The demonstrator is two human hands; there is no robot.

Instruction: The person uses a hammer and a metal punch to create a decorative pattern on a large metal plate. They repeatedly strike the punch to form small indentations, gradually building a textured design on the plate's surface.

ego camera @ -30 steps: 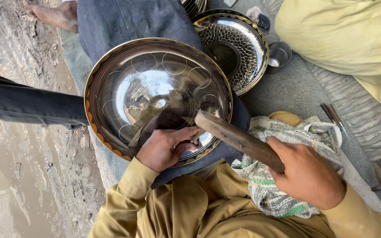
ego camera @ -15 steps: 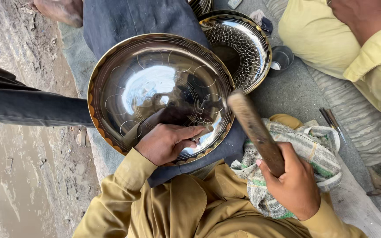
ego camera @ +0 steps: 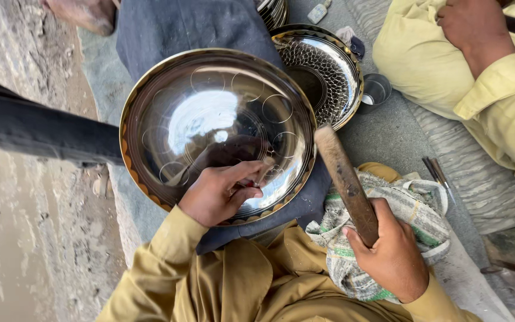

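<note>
Polished metal fills the middle of the view: a large shiny plate is rested on a dark grey cloth over the lap, so that its face is presented upward. A small punch is pinched between the fingers of the left hand, its tip set against the plate's near right part. A wooden mallet is gripped by the closed right hand, wrist cocked, head raised just right of the rim. A patterned plate lies farther right.
</note>
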